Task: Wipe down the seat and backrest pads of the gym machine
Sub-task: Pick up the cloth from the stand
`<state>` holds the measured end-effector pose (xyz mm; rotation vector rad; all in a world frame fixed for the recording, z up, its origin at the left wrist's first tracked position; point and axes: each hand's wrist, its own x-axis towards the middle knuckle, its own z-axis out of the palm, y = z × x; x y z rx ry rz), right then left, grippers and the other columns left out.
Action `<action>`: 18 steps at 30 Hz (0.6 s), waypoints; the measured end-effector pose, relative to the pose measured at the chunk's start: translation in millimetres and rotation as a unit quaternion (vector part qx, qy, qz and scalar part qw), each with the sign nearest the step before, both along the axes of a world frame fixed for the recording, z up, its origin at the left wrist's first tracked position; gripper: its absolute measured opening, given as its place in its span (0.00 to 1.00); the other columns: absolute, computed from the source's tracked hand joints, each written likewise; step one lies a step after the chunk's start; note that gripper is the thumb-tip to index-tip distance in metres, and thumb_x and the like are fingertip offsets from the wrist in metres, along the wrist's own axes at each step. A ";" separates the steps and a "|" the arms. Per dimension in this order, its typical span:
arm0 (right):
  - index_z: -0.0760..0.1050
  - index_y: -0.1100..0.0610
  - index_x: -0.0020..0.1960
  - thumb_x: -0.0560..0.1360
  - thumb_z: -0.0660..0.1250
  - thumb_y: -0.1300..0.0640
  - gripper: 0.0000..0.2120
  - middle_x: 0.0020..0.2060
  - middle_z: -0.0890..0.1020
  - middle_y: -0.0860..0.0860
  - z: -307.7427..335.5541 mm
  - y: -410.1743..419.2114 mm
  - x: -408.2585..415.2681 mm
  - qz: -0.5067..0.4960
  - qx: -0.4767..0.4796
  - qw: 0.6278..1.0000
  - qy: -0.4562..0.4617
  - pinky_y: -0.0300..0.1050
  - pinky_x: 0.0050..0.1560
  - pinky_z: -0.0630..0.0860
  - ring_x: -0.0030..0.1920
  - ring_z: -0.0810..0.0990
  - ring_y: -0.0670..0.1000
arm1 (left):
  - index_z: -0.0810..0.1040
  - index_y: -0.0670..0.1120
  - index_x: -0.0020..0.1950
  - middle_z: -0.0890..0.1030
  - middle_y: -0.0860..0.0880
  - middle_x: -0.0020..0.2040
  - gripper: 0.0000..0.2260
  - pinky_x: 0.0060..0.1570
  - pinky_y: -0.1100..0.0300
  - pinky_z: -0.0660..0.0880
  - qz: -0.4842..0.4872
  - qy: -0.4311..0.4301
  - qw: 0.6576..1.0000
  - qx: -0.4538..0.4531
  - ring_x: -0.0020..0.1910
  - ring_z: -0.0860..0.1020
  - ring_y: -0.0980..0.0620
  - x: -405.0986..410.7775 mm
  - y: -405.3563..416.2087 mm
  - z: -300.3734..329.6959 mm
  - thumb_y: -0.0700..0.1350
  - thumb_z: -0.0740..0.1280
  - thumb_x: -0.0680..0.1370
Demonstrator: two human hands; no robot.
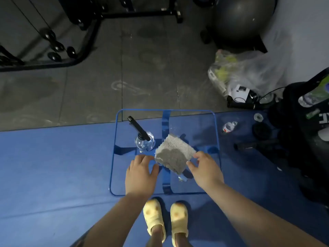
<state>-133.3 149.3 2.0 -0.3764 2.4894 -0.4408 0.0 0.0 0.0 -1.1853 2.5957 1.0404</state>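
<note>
A grey folded cloth (173,154) lies on a small clear table with a blue rim (216,132). Left of the cloth stands a clear spray bottle (144,142) with a black nozzle. My right hand (204,168) touches the cloth's right edge with its fingertips; whether it pinches the cloth I cannot tell. My left hand (140,173) hovers open just left of the cloth, fingers spread, not holding anything. A black gym machine frame (85,41) stands at the far left; its seat and backrest pads are not visible.
A blue mat (53,166) covers the floor under the table. My feet in yellow shoes (165,218) stand by the table's near edge. A plastic bag (249,68), grey exercise ball (243,18), small bottle (228,126) and dark gear (302,122) crowd the right side.
</note>
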 end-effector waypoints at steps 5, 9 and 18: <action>0.72 0.55 0.61 0.77 0.61 0.42 0.20 0.56 0.77 0.51 -39.5 -3.4 0.0 -0.034 0.036 0.999 -0.012 0.42 0.41 0.68 0.53 0.77 0.52 | 0.76 0.49 0.63 0.74 0.51 0.60 0.14 0.60 0.54 0.69 0.003 0.014 1.000 0.008 0.59 0.72 0.50 -14.5 5.7 -33.5 0.49 0.63 0.79; 0.72 0.57 0.57 0.76 0.61 0.40 0.22 0.51 0.78 0.52 -55.7 -12.1 0.2 -0.075 0.039 0.996 -0.033 0.44 0.38 0.68 0.46 0.75 0.52 | 0.75 0.50 0.64 0.73 0.51 0.61 0.14 0.62 0.52 0.69 0.031 0.009 0.999 0.037 0.62 0.71 0.49 -15.2 7.6 -43.5 0.49 0.63 0.79; 0.73 0.60 0.54 0.76 0.66 0.48 0.16 0.49 0.80 0.54 -76.2 -22.2 4.3 -0.158 0.008 0.987 -0.028 0.42 0.39 0.68 0.47 0.77 0.54 | 0.75 0.50 0.64 0.73 0.51 0.62 0.14 0.62 0.50 0.69 0.057 0.014 0.997 0.043 0.60 0.72 0.49 -10.9 3.5 -44.5 0.49 0.63 0.79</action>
